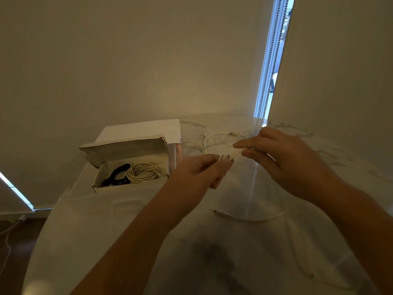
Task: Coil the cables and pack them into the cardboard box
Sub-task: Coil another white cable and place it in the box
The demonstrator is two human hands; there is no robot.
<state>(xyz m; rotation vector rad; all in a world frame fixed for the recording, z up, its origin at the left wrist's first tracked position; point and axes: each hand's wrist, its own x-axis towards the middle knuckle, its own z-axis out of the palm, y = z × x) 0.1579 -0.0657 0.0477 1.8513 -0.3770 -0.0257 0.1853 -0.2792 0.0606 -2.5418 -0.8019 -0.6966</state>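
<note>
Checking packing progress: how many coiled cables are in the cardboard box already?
2. A black coil lies in the left part of the cardboard box, and a white coil lies right of it, touching. More may be hidden beneath them.

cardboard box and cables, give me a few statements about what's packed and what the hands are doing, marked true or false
1. The cardboard box stands open with its lid flap raised. True.
2. The box holds only a black coiled cable. False: a white coiled cable lies beside the black coiled cable inside it.
3. Both hands hold the same white cable. True: the left hand grips it and the right hand pinches it in its fingers.
4. The cable in the hands is already fully coiled. False: its far part trails in loose loops across the marble table.
5. Another white cable lies on the table nearer the person. True.
</note>
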